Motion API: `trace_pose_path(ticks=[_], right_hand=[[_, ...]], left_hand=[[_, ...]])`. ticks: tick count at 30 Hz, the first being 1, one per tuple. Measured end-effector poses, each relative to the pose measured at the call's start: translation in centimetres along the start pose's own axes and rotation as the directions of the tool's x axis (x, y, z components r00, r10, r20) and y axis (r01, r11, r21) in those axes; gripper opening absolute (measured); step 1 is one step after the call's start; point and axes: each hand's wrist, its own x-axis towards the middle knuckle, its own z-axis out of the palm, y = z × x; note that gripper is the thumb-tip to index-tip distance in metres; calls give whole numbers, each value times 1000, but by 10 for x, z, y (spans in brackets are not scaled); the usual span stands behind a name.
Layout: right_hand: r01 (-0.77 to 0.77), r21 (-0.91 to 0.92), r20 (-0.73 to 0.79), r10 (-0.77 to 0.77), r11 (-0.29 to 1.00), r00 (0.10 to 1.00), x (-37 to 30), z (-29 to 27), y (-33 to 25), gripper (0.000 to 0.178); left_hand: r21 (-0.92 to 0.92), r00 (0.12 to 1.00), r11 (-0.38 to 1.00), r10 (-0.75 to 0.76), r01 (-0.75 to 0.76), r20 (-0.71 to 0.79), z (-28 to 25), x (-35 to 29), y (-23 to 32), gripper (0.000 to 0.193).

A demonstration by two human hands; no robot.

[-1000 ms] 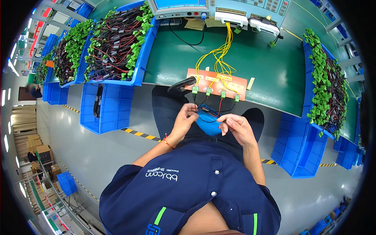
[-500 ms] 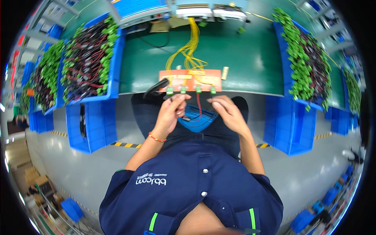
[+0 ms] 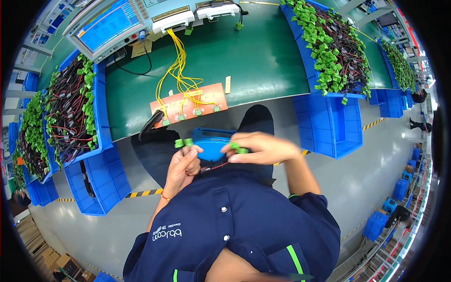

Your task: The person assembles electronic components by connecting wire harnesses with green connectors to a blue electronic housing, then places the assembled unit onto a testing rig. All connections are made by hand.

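Observation:
My left hand (image 3: 182,170) is closed, fingertips pinching a wire harness below two green connectors (image 3: 184,143) that stick up above them. My right hand (image 3: 265,149), blurred by motion, is curled around more green connectors (image 3: 238,148). Red and black wires (image 3: 215,166) run low between the two hands, partly hidden. Both hands are over my lap, in front of an orange-brown test board (image 3: 174,104) at the bench edge. Several green sockets (image 3: 198,112) line its near edge, with yellow wires (image 3: 177,63) leading away from it. A black handle-like part (image 3: 151,124) juts from its left end.
A tester with a lit screen (image 3: 109,27) stands at the back left of the green bench (image 3: 253,61). Blue bins of green-ended harnesses flank me, left (image 3: 99,110) and right (image 3: 300,51). Lower blue bins hang below them. A blue object (image 3: 206,146) sits between my legs.
Both hands have drawn back from the board's edge toward my body, and green connectors now show in them. The red wire no longer hangs from the board. The whole view has shifted and tilted.

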Motion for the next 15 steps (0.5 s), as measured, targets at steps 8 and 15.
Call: trace_pose_path(ticks=[8,15], right_hand=[[-505,-276,-909,-50,818,414,-86,-208,-8,28],[-628,-522,-804,-88,577,588,-88,-280,44,28]], left_hand=[[90,994,992,92,-87,-52,2,9,21,34],[417,959,894,245,-166,-144,10,7,12,41]])
